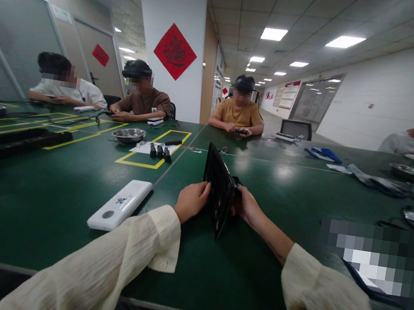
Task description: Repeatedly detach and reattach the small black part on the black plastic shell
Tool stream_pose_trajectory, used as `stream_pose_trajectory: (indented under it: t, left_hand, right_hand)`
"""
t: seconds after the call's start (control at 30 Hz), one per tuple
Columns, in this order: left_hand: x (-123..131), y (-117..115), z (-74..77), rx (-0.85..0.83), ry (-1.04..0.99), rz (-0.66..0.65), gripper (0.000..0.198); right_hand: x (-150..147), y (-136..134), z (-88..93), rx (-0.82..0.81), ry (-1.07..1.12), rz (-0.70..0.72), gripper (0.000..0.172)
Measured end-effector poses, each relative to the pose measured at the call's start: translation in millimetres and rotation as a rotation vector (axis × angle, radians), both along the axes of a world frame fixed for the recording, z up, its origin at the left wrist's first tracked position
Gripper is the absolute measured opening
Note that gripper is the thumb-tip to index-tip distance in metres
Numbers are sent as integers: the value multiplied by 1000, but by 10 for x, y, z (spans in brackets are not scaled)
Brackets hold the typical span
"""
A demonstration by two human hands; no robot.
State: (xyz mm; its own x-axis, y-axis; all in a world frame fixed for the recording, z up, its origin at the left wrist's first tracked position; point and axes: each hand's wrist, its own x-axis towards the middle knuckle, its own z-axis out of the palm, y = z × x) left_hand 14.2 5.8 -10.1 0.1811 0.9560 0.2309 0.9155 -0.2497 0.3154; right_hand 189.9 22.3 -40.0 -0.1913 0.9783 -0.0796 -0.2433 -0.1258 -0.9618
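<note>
A thin, flat black panel (219, 193) stands on edge, tilted, in front of me over the green table. My left hand (192, 200), fingers curled, presses its fingertips against the panel's left face. On the other side, my right hand (248, 205) is closed around a dark part at the panel's right face; its fingertips are mostly hidden. What kind of device the panel belongs to, I cannot make out. Left of my left hand lies a white power bank (120, 205) marked 26.
The green table (61, 247) carries a metal bowl (129, 135), several small black parts (160, 152) on white paper, a long black tray-like piece (25, 143), gloves (376, 180) and a blurred-out object (373, 263) at right. Several people sit around it.
</note>
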Motion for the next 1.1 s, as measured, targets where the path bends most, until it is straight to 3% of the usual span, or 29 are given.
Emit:
stream_pose_trajectory:
  t: [0.43, 1.1]
  left_hand:
    - [22, -30, 1, -32, -65, 81, 30]
    - [10, -19, 21, -43, 0, 37, 45]
  right_hand:
    - [-12, -13, 21, -15, 9, -6, 18]
    - [-10, 8, 4, -3, 7, 0, 18]
